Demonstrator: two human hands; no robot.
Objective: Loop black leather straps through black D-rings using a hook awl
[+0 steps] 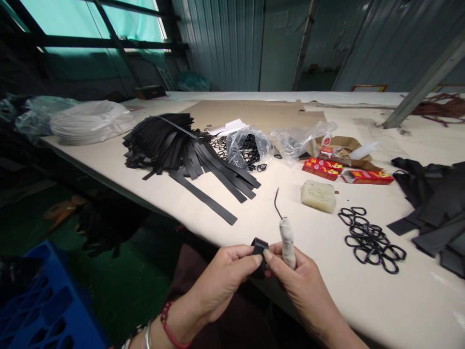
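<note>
Left hand [228, 271] pinched a folded black strip [259, 248] at the near edge of the table [363, 305]; right hand [305, 278] pinched the same strip and gripped a bent-tipped tool [287, 242], tip upward. Black rings [374, 241] lay to the right. Farther off: 1 yellowish block [318, 196], red boxes [321, 168], a pile of black strips [160, 145]; beyond these, 1 white coil [90, 121].

A leather-like black strip [260, 248] shows a soft sheen next to a tool [285, 225] with a slim metal hook [276, 207] and a rough, matt, cloth-like wrapping [287, 247]. Glossy black rings [371, 236], metallic in look, and a waxy-looking block [318, 196] share the smooth, matt cream counter [363, 310] with crinkled clear plastic bags [303, 140] and shiny printed-card boxes [367, 177], before ridged metal-looking wall panels [221, 43].
</note>
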